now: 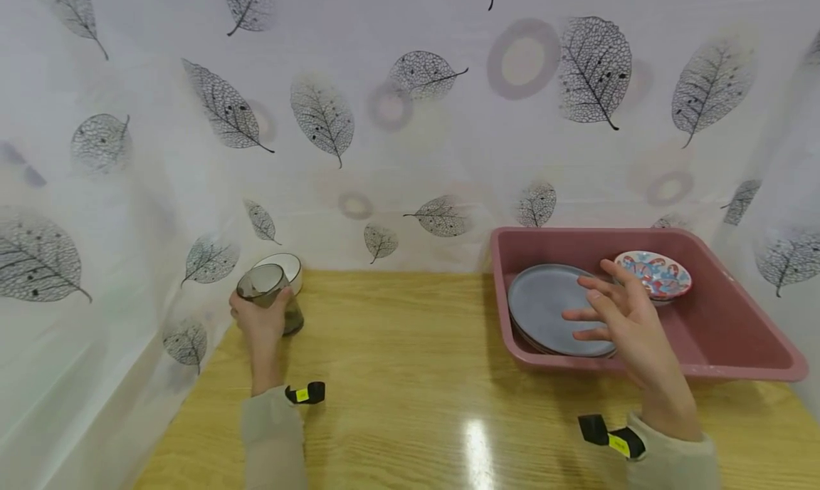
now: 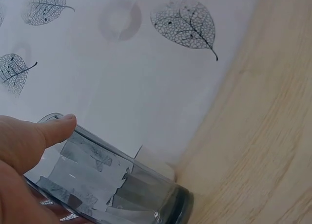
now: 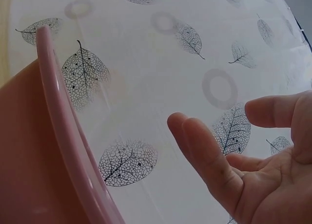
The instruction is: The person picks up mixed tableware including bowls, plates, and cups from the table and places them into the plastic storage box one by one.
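Note:
At the table's far left, my left hand [image 1: 261, 320] grips a smoky grey drinking glass [image 1: 292, 315] around its upper part. The left wrist view shows the glass [image 2: 146, 187] tilted in that view, thumb along its side near the rim. Just behind it sits a white bowl [image 1: 290, 265] with a dark rim, partly hidden by the glass. My right hand [image 1: 624, 322] hangs over the front of a pink basin [image 1: 743, 333], fingers spread and holding nothing. Inside the basin are a stack of grey plates [image 1: 554, 308] and a bowl with a red and blue pattern [image 1: 660, 275].
The basin stands at the right of the wooden table [image 1: 397, 362], near the back. A white sheet printed with leaves [image 1: 410, 141] rises behind the table and along its left side. Another part of it shows at the far right.

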`<state>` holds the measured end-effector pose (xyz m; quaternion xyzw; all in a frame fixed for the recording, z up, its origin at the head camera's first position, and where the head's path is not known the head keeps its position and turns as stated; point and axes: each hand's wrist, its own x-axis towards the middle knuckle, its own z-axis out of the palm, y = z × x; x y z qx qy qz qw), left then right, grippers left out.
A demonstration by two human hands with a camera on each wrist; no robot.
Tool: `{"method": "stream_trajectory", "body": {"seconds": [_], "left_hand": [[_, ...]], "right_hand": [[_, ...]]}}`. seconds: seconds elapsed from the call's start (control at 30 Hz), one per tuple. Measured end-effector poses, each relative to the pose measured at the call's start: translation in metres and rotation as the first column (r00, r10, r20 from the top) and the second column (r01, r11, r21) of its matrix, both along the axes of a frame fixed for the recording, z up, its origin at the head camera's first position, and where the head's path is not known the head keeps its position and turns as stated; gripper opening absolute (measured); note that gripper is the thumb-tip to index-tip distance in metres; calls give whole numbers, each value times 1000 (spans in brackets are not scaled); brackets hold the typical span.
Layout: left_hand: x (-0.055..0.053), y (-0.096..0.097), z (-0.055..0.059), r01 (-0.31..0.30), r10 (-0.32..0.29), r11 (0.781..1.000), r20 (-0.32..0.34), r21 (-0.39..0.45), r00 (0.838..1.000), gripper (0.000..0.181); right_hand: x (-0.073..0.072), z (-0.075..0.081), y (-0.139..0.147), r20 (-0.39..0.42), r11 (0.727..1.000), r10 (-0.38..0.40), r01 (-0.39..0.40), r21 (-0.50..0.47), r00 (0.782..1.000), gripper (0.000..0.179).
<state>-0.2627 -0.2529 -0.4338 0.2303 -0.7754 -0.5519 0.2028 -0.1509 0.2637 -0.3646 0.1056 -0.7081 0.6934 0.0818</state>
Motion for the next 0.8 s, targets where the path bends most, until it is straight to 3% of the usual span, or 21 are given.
{"method": "stream_trajectory", "body": {"seconds": [0.13, 0.3, 0.53, 0.8], "left_hand": [[0, 5, 2, 26, -27, 1000, -24, -12, 999, 104], [4, 17, 8, 78, -77, 997, -106, 8, 991, 104], [7, 36, 21, 148, -149, 989, -198, -20, 969, 101], [15, 59, 35, 227, -240, 971, -243, -80, 940, 102]], "right_hand": [[0, 0, 0, 4, 1000, -4, 4, 6, 1000, 67], [1, -1, 1, -1, 1000, 4, -4, 16, 1000, 65], [1, 0, 1, -7, 999, 12, -12, 36, 1000, 65], [2, 2, -1, 10, 998, 13, -14, 57, 1000, 66]]}}
